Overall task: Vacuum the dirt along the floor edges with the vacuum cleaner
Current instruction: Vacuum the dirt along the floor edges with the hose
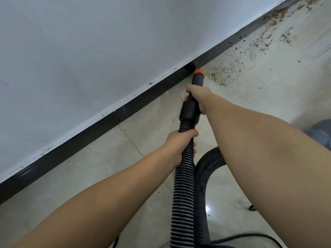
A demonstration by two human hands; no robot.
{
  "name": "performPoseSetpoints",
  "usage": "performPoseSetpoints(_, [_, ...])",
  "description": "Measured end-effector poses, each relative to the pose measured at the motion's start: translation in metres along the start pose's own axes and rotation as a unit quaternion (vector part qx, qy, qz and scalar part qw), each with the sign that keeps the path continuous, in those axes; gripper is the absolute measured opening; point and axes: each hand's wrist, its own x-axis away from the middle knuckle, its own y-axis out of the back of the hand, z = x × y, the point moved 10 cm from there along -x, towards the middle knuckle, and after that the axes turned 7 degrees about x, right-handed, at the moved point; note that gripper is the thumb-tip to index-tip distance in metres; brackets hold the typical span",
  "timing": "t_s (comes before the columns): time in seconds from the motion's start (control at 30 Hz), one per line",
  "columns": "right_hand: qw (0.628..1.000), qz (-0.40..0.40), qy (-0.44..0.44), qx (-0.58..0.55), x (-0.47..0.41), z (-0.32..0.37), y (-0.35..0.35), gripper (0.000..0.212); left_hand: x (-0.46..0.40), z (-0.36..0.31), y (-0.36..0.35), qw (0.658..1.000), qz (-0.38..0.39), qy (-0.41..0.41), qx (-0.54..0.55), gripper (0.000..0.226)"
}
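Both grips closed: right hand (198, 98) on black orange-collared wand (196, 81), left hand (176, 146) on ribbed hose (182, 190); brush tip seemingly at skirting (125, 109).

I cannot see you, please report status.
Both hands grip: right hand on nozzle, left hand on hose. Dirt ahead. Nothing blocking.

You can't read any words, numbers or signs here. Nothing you see has writing on it.
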Motion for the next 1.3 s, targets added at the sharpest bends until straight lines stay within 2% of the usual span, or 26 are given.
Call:
performPoseSetpoints(0.1, [1.000,-0.012,-0.004,-0.006,0.000,-0.006,0.019,0.028,0.000,0.009,-0.013,1.000,0.014,0.013,-0.016,0.013])
performPoseSetpoints(0.33, [0.993,-0.099,-0.036,-0.054,0.002,-0.040,0.074,0.027,0.005,0.029,-0.033,0.996,0.056,0.046,-0.060,0.014])
performPoseSetpoints(0.47, [0.993,-0.101,-0.036,-0.043,-0.002,-0.036,0.074,0.028,0.005,0.025,-0.034,0.997,0.048,0.045,-0.046,0.014])
performPoseSetpoints(0.67, [1.000,-0.007,-0.004,-0.001,-0.006,-0.015,0.033,0.026,0.005,0.013,-0.025,1.000,0.009,-0.003,-0.029,0.012])
performPoseSetpoints(0.9, [0.995,0.088,-0.013,0.042,0.014,-0.028,0.007,0.024,0.028,0.028,-0.018,0.999,-0.002,-0.019,-0.029,0.010])
performPoseSetpoints(1.3, [0.970,0.213,-0.027,0.115,0.091,-0.084,-0.052,0.019,0.103,0.090,0.009,0.999,-0.022,0.030,0.005,0.011])
